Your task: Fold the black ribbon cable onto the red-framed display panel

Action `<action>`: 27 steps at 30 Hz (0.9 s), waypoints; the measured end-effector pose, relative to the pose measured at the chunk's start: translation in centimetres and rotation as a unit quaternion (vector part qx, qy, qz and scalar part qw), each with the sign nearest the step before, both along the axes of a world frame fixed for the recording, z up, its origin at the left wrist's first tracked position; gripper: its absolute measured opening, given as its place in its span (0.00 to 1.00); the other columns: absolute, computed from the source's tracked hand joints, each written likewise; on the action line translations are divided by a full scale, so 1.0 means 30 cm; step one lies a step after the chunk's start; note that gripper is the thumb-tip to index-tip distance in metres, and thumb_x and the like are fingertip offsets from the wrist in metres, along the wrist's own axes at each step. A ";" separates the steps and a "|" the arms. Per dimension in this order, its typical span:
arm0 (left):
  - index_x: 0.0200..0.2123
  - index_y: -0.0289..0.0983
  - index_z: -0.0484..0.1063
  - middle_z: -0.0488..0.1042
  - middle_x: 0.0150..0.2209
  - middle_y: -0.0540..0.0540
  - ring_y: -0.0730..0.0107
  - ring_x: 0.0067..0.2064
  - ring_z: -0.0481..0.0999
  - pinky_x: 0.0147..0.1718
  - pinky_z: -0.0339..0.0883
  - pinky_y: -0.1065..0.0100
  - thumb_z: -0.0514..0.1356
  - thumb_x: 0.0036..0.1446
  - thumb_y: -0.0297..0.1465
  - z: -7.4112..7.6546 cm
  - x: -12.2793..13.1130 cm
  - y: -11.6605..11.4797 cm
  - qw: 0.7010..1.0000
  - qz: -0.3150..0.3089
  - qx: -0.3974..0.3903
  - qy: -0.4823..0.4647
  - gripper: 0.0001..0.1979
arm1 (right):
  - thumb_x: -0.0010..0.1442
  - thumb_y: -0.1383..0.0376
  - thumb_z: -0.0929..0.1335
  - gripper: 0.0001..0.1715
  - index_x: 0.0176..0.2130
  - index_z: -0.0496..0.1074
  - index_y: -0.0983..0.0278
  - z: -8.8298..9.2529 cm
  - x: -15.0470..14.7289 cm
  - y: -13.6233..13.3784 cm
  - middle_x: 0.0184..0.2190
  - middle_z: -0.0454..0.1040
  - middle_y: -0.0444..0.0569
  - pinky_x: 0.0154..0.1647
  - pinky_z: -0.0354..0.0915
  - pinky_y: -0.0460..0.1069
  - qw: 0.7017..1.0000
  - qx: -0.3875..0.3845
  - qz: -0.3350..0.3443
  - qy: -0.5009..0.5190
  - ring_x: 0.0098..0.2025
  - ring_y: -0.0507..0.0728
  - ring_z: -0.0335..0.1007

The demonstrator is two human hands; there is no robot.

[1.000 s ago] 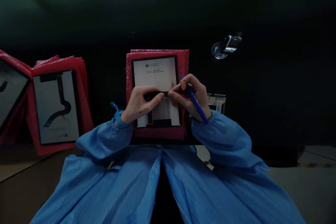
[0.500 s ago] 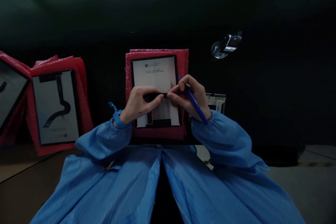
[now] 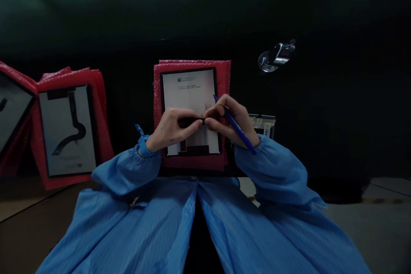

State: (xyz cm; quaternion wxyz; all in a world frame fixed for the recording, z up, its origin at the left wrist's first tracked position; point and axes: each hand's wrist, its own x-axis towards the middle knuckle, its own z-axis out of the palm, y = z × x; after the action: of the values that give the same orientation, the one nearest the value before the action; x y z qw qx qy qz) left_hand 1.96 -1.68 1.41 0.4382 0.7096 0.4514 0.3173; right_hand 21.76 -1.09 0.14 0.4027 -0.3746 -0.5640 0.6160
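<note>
Both hands pinch a small black strip (image 3: 192, 121) above the white panel (image 3: 189, 94) on the red pad (image 3: 192, 162): left hand (image 3: 167, 130) from the left, right hand (image 3: 233, 122) also clasping a blue pen (image 3: 237, 129).

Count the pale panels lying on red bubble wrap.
3. One panel lies at centre under the left hand and right hand; a second panel lies at left; a third panel is cut off by the left edge. More may lie outside the frame.
</note>
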 end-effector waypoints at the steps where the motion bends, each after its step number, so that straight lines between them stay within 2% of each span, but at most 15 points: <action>1: 0.33 0.36 0.81 0.82 0.31 0.46 0.66 0.32 0.79 0.33 0.70 0.69 0.62 0.59 0.32 -0.002 0.001 -0.001 1.000 -0.010 -0.001 -0.005 0.08 | 0.55 0.48 0.77 0.29 0.30 0.57 0.57 -0.002 -0.001 -0.001 0.32 0.75 0.45 0.33 0.74 0.52 1.000 0.005 0.005 -0.006 0.30 0.54 0.71; 4: 0.33 0.35 0.81 0.82 0.31 0.46 0.67 0.32 0.79 0.33 0.69 0.70 0.61 0.60 0.31 -0.005 0.006 0.004 0.999 -0.031 -0.005 -0.017 0.09 | 0.56 0.47 0.75 0.28 0.30 0.57 0.57 -0.016 -0.009 0.001 0.31 0.74 0.45 0.34 0.74 0.53 0.999 0.025 0.000 -0.025 0.31 0.55 0.71; 7: 0.34 0.35 0.81 0.80 0.31 0.46 0.69 0.31 0.76 0.31 0.67 0.70 0.61 0.61 0.33 0.012 -0.004 0.016 0.999 -0.038 0.004 0.009 0.09 | 0.58 0.48 0.75 0.27 0.30 0.57 0.58 -0.019 -0.007 0.005 0.30 0.74 0.44 0.33 0.73 0.52 0.997 0.057 -0.014 -0.042 0.30 0.54 0.71; 10: 0.42 0.36 0.80 0.79 0.36 0.46 0.73 0.27 0.70 0.28 0.62 0.70 0.62 0.62 0.40 0.059 -0.048 -0.006 0.994 0.039 0.059 0.080 0.13 | 0.64 0.53 0.72 0.14 0.36 0.66 0.58 0.009 0.012 -0.028 0.36 0.77 0.47 0.42 0.74 0.55 0.976 0.147 -0.112 -0.118 0.37 0.57 0.75; 12: 0.43 0.38 0.79 0.78 0.33 0.48 0.74 0.24 0.67 0.27 0.59 0.69 0.59 0.65 0.43 0.089 -0.088 -0.060 0.981 0.116 0.068 0.138 0.16 | 0.70 0.59 0.66 0.06 0.45 0.70 0.56 0.028 0.022 -0.090 0.43 0.78 0.48 0.48 0.73 0.57 0.937 0.221 -0.223 -0.150 0.44 0.59 0.77; 14: 0.38 0.38 0.77 0.75 0.27 0.50 0.72 0.23 0.67 0.26 0.57 0.68 0.55 0.67 0.43 0.098 -0.120 -0.140 0.963 0.158 0.023 0.216 0.16 | 0.72 0.65 0.62 0.12 0.50 0.71 0.53 0.025 0.016 -0.175 0.41 0.79 0.45 0.44 0.74 0.55 0.904 0.276 -0.277 -0.172 0.40 0.57 0.78; 15: 0.36 0.38 0.75 0.74 0.25 0.50 0.70 0.23 0.69 0.26 0.56 0.68 0.55 0.67 0.43 0.091 -0.131 -0.182 0.948 0.166 -0.013 0.269 0.16 | 0.71 0.69 0.62 0.14 0.50 0.72 0.53 0.014 0.005 -0.220 0.40 0.80 0.44 0.43 0.75 0.53 0.901 0.300 -0.237 -0.208 0.40 0.56 0.78; 16: 0.36 0.38 0.74 0.75 0.25 0.50 0.67 0.24 0.71 0.26 0.55 0.68 0.56 0.67 0.43 0.080 -0.137 -0.219 0.928 0.172 -0.052 0.326 0.15 | 0.70 0.70 0.63 0.16 0.53 0.72 0.55 -0.004 -0.011 -0.261 0.43 0.81 0.45 0.47 0.75 0.53 0.895 0.324 -0.186 -0.244 0.44 0.57 0.79; 17: 0.36 0.38 0.73 0.75 0.26 0.48 0.65 0.26 0.73 0.27 0.54 0.67 0.56 0.66 0.43 0.064 -0.139 -0.249 0.908 0.170 -0.087 0.373 0.15 | 0.69 0.71 0.64 0.18 0.56 0.70 0.57 -0.026 -0.032 -0.297 0.48 0.80 0.48 0.53 0.74 0.55 0.889 0.337 -0.138 -0.276 0.50 0.59 0.78; 19: 0.36 0.38 0.72 0.76 0.28 0.46 0.61 0.30 0.76 0.29 0.55 0.67 0.58 0.65 0.43 0.035 -0.135 -0.285 0.883 0.154 -0.142 0.421 0.14 | 0.68 0.69 0.67 0.26 0.63 0.64 0.64 -0.071 -0.080 -0.347 0.59 0.74 0.55 0.65 0.66 0.61 0.877 0.345 -0.077 -0.326 0.63 0.65 0.68; 21: 0.31 0.38 0.70 0.75 0.27 0.47 0.62 0.30 0.75 0.30 0.55 0.67 0.59 0.64 0.43 0.028 -0.126 -0.292 0.893 0.134 -0.173 0.393 0.15 | 0.67 0.65 0.69 0.36 0.68 0.57 0.67 -0.103 -0.122 -0.368 0.63 0.68 0.59 0.70 0.59 0.65 0.873 0.334 -0.078 -0.347 0.69 0.68 0.59; 23: 0.27 0.39 0.67 0.71 0.24 0.50 0.66 0.28 0.71 0.29 0.55 0.68 0.60 0.63 0.43 0.056 -0.111 -0.288 0.924 0.135 -0.180 0.311 0.17 | 0.66 0.62 0.70 0.43 0.71 0.51 0.67 -0.113 -0.143 -0.369 0.65 0.66 0.60 0.70 0.57 0.68 0.873 0.332 -0.098 -0.343 0.71 0.69 0.54; 25: 0.27 0.39 0.67 0.68 0.22 0.52 0.71 0.25 0.66 0.26 0.55 0.69 0.59 0.63 0.43 0.111 -0.090 -0.285 0.957 0.142 -0.155 0.200 0.17 | 0.67 0.63 0.68 0.40 0.72 0.51 0.63 -0.106 -0.137 -0.358 0.65 0.65 0.57 0.69 0.58 0.68 0.873 0.342 -0.140 -0.318 0.71 0.69 0.53; 27: 0.31 0.38 0.70 0.67 0.23 0.53 0.73 0.24 0.64 0.25 0.55 0.70 0.57 0.65 0.43 0.164 -0.065 -0.279 0.981 0.115 -0.119 0.102 0.15 | 0.70 0.66 0.63 0.33 0.71 0.55 0.59 -0.097 -0.108 -0.347 0.66 0.65 0.54 0.67 0.63 0.67 0.871 0.356 -0.182 -0.286 0.70 0.68 0.57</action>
State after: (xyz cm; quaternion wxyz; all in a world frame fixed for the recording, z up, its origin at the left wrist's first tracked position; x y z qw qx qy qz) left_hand 0.00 -10.04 6.33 0.4314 0.6245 0.6070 0.2356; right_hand 18.53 -11.49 -2.78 0.4348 -0.4614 -0.7575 0.1558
